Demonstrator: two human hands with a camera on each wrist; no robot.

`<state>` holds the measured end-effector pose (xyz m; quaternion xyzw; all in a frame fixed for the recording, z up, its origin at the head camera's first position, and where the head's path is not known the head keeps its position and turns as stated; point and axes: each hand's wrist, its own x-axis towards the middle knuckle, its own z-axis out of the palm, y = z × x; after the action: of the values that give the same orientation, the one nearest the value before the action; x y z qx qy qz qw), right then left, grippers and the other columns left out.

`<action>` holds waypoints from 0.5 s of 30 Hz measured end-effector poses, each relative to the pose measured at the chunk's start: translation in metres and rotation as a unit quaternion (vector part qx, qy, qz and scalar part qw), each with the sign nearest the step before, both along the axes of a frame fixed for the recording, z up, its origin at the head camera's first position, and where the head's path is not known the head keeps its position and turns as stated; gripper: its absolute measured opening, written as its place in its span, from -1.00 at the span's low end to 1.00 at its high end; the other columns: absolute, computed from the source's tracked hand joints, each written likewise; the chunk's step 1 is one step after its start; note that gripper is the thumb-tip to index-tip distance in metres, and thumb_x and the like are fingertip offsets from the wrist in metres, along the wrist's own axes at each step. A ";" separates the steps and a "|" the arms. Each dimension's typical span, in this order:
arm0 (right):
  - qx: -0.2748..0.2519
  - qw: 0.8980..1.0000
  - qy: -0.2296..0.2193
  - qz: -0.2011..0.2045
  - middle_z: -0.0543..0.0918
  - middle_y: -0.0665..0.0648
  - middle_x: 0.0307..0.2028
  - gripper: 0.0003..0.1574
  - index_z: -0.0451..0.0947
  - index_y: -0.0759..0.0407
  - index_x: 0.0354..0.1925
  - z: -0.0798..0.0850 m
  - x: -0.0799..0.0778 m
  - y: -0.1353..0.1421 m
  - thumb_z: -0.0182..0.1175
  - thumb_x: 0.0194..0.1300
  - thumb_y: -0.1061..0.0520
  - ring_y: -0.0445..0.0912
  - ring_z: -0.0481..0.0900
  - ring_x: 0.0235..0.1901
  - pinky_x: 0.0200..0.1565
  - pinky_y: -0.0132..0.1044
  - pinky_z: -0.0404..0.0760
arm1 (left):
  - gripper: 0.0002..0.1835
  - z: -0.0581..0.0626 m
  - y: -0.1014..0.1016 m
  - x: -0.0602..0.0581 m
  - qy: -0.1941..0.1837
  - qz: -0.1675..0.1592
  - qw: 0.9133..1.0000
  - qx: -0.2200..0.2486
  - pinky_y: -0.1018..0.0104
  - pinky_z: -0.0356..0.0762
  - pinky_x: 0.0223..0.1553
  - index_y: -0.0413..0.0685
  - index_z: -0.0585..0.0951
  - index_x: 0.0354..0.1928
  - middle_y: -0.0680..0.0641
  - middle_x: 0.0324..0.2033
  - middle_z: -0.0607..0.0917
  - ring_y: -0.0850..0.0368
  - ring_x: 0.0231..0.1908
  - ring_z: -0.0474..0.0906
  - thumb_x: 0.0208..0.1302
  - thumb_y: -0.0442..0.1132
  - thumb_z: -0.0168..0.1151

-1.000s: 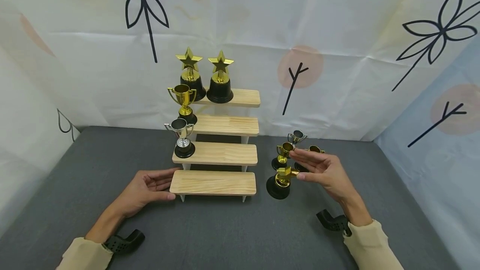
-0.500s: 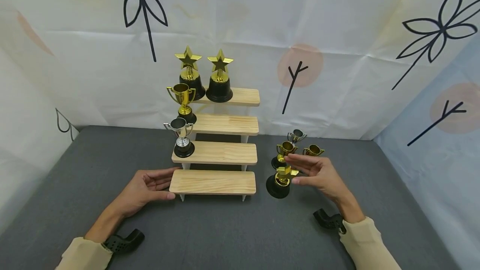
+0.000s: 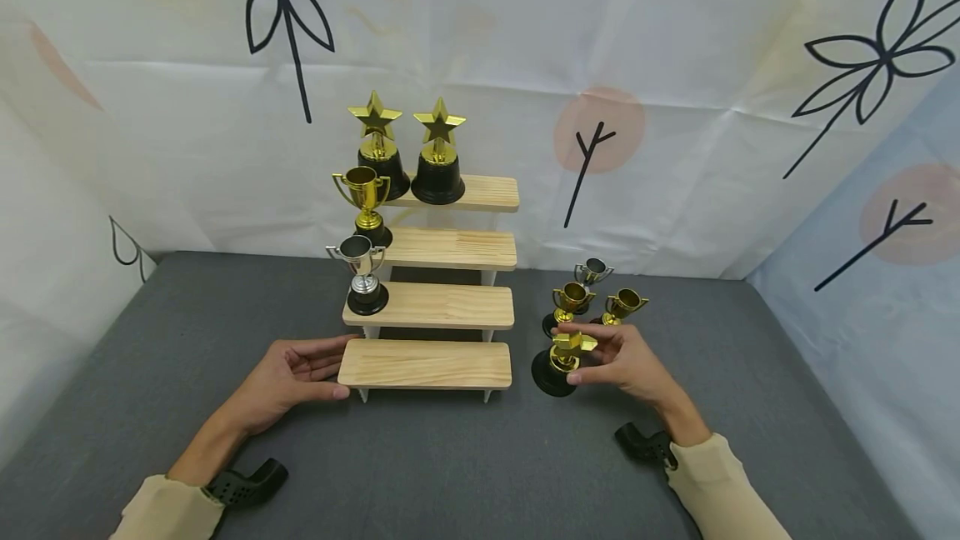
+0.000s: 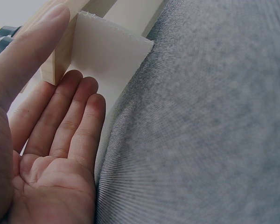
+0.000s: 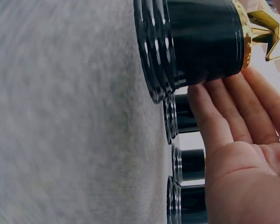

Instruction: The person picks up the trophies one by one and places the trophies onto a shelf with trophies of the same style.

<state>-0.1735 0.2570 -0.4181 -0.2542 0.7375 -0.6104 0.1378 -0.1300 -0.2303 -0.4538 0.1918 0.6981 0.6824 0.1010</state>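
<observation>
My left hand (image 3: 273, 386) lies at the left end of the lowest step of a wooden tiered display stand (image 3: 425, 363). In the left wrist view its fingers (image 4: 86, 116) extend, tips by the white side support (image 4: 105, 51), thumb over the board's edge. At the right, my right hand (image 3: 626, 361) is around a gold star trophy (image 3: 555, 373) with a black base that stands on the table. The right wrist view shows fairly straight fingers (image 5: 245, 105) alongside the black base (image 5: 203, 39); whether they press on it is unclear. The thumb is mostly out of that view.
Two gold star trophies (image 3: 438, 148) stand on the top step. Below, at the left ends, are a gold cup (image 3: 362, 190) and a silver cup (image 3: 360, 261). Behind my right hand stand gold cups (image 3: 572, 298) and a silver cup (image 3: 592, 271). A printed cloth backdrop (image 3: 480, 40) rises behind.
My right hand has moved left and toward the front, down around the star trophy. The left hand and the trophies on the stand have stayed put.
</observation>
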 end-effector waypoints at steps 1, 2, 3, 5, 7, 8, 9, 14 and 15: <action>0.004 1.000 -0.002 -0.003 0.59 0.30 0.23 -0.18 0.46 0.46 0.30 0.000 0.000 -0.001 0.49 0.08 0.42 -0.19 0.51 0.26 0.08 -0.37 0.67 | -0.24 0.000 0.000 0.000 0.000 0.001 1.000 -0.001 0.29 0.61 0.14 -0.65 0.31 0.34 -0.53 0.30 0.40 0.19 0.17 0.59 0.12 -0.58 0.44; 0.007 1.000 -0.004 -0.005 0.58 0.32 0.24 -0.18 0.47 0.45 0.30 -0.001 0.000 -0.001 0.50 0.07 0.41 -0.20 0.51 0.26 0.07 -0.38 0.67 | -0.24 0.000 0.000 0.000 -0.001 0.001 1.000 -0.002 0.29 0.61 0.14 -0.65 0.31 0.34 -0.50 0.30 0.41 0.20 0.17 0.59 0.11 -0.58 0.44; 0.009 1.000 -0.005 -0.006 0.58 0.33 0.24 -0.18 0.47 0.44 0.30 -0.001 0.001 -0.001 0.51 0.07 0.40 -0.21 0.51 0.26 0.10 -0.37 0.66 | -0.24 0.000 0.000 0.000 -0.001 0.003 1.000 -0.002 0.28 0.61 0.14 -0.65 0.31 0.34 -0.47 0.30 0.43 0.19 0.17 0.59 0.11 -0.58 0.44; 0.008 1.000 -0.004 -0.002 0.57 0.35 0.24 -0.18 0.47 0.46 0.30 -0.003 0.000 -0.001 0.51 0.07 0.40 -0.21 0.53 0.24 0.14 -0.36 0.65 | -0.24 0.001 0.000 0.000 -0.001 0.003 1.000 -0.001 0.28 0.61 0.14 -0.65 0.32 0.34 -0.47 0.30 0.43 0.19 0.17 0.59 0.11 -0.58 0.44; -0.002 1.000 -0.005 0.007 0.54 0.41 0.24 -0.17 0.45 0.50 0.30 -0.005 0.000 -0.001 0.50 0.07 0.42 -0.17 0.55 0.23 0.14 -0.34 0.65 | -0.24 0.002 0.000 0.000 0.000 0.004 1.000 -0.002 0.28 0.61 0.15 -0.65 0.32 0.34 -0.44 0.30 0.45 0.19 0.16 0.59 0.11 -0.58 0.44; -0.006 1.000 -0.005 0.014 0.52 0.44 0.25 -0.17 0.43 0.53 0.30 -0.006 -0.001 -0.002 0.49 0.07 0.43 -0.15 0.55 0.24 0.15 -0.33 0.64 | -0.24 0.002 0.000 0.000 0.000 0.003 1.000 -0.001 0.28 0.61 0.15 -0.65 0.32 0.34 -0.44 0.30 0.45 0.18 0.17 0.59 0.11 -0.58 0.44; -0.010 1.000 -0.006 0.021 0.51 0.48 0.25 -0.17 0.42 0.55 0.30 -0.007 -0.001 -0.002 0.49 0.07 0.44 -0.13 0.54 0.25 0.17 -0.33 0.63 | -0.24 0.002 0.001 0.001 0.001 0.002 1.000 -0.001 0.28 0.61 0.15 -0.65 0.32 0.33 -0.46 0.30 0.44 0.19 0.16 0.59 0.11 -0.58 0.44; -0.016 0.999 -0.007 0.037 0.45 0.58 0.24 -0.17 0.40 0.60 0.28 -0.011 -0.002 -0.003 0.49 0.08 0.44 0.06 0.48 0.31 0.23 -0.32 0.57 | -0.25 0.002 0.001 0.000 0.003 -0.002 1.000 0.000 0.29 0.61 0.14 -0.65 0.31 0.34 -0.55 0.30 0.38 0.19 0.16 0.59 0.12 -0.58 0.43; -0.015 0.999 -0.007 0.037 0.45 0.59 0.24 -0.17 0.40 0.60 0.28 -0.012 -0.002 -0.003 0.49 0.08 0.43 0.10 0.47 0.31 0.24 -0.32 0.57 | -0.25 0.001 0.001 0.000 0.003 -0.001 1.000 -0.001 0.30 0.61 0.15 -0.65 0.31 0.34 -0.53 0.30 0.40 0.20 0.16 0.59 0.12 -0.58 0.43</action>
<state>-0.1758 0.2537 -0.4300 -0.2796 0.7174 -0.6174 0.1615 -0.1297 -0.2297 -0.4523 0.1944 0.6985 0.6814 0.0999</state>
